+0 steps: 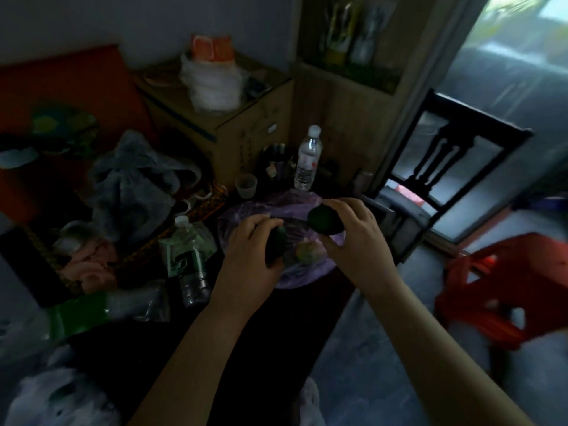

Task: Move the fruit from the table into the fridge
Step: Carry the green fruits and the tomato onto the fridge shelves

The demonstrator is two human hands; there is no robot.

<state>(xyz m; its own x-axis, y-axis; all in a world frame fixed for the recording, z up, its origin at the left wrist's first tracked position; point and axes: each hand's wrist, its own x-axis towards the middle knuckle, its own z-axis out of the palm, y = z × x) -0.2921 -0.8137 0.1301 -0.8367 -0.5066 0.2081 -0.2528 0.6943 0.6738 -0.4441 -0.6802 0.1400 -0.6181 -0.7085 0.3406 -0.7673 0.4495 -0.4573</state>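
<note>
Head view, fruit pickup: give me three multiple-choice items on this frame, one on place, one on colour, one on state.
1. Where is the upright water bottle?
A. beyond the purple bag
B. on the red stool
C. on the chair

2. What colour is the fruit in the right hand?
A. orange
B. dark green
C. white

3. What is the left hand doing?
A. resting flat and empty
B. gripping a dark fruit
C. holding a cup

Key: 1 A, it stands behind the purple bag. 2 B, the right-hand fruit is dark green. 3 B, fingers wrap the left-hand fruit.
</note>
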